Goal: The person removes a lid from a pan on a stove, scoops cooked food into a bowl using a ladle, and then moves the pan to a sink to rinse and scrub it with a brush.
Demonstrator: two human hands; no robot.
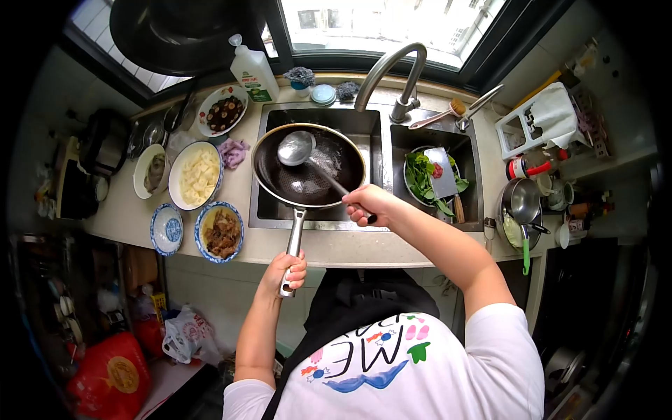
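My left hand (285,271) is wrapped round the metal handle of a dark frying pan (269,171), which is held over the left sink basin (269,217). In my right hand (371,203) is the dark-tipped handle of a metal ladle (297,148). The ladle's round bowl lies inside the pan, toward its far side. The pan's inside looks dark and shiny, with bright reflections. To the right, the second basin holds a pot of leafy greens (420,175) with a cleaver (442,175) resting across it. A curved faucet (402,59) stands behind the basins.
Left on the counter (119,210) are a bowl of pale chunks (199,176), a bowl of browned meat (221,233), a blue-patterned bowl (167,229) and a plate of dark food (224,112). A detergent bottle (253,73) stands at the back. A saucepan (521,201) sits at right.
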